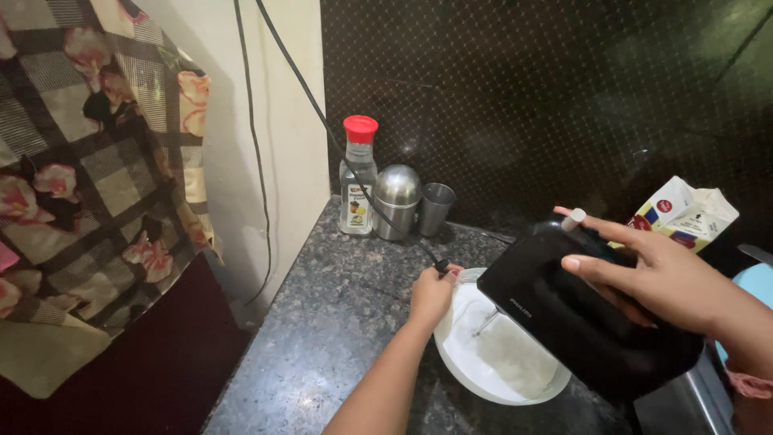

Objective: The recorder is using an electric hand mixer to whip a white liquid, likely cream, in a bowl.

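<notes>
I'm in a home kitchen. My speckled granite counter point(338, 322) meets a dark tiled wall point(523, 97), with a red-capped bottle point(358, 177), steel canister point(397, 201) and steel tumbler point(436, 208) in the corner, and a floral checked cloth point(88, 185) hanging alongside.

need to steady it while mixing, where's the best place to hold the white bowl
Grip the white bowl by its near-left rim, coming from the left over the granite counter. That edge is open, while the black hand mixer in the right hand covers the right side. The left hand is already at that rim.
</notes>
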